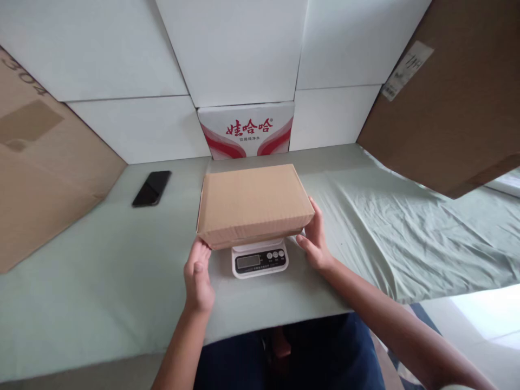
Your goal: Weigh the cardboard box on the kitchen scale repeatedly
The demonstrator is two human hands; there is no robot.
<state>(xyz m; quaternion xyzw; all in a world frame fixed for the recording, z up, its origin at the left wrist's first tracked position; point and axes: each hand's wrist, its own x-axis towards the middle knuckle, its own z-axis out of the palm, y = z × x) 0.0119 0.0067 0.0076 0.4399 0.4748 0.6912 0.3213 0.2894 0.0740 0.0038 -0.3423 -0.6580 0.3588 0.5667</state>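
The left hand point(197, 276) presses its fingertips against the near left corner of a cardboard box point(254, 203), and the right hand point(314, 238) cups the near right corner, so both hands grip the box between them. The box sits closed and level on top of a small white scale point(260, 260), whose display and buttons show just below the box's near edge. The scale stands on a worktop point(101, 271) covered with a pale green cloth. To the far left lies a black phone point(151, 188). Behind the box, against the white wall, stands a red-and-white carton point(246, 130).
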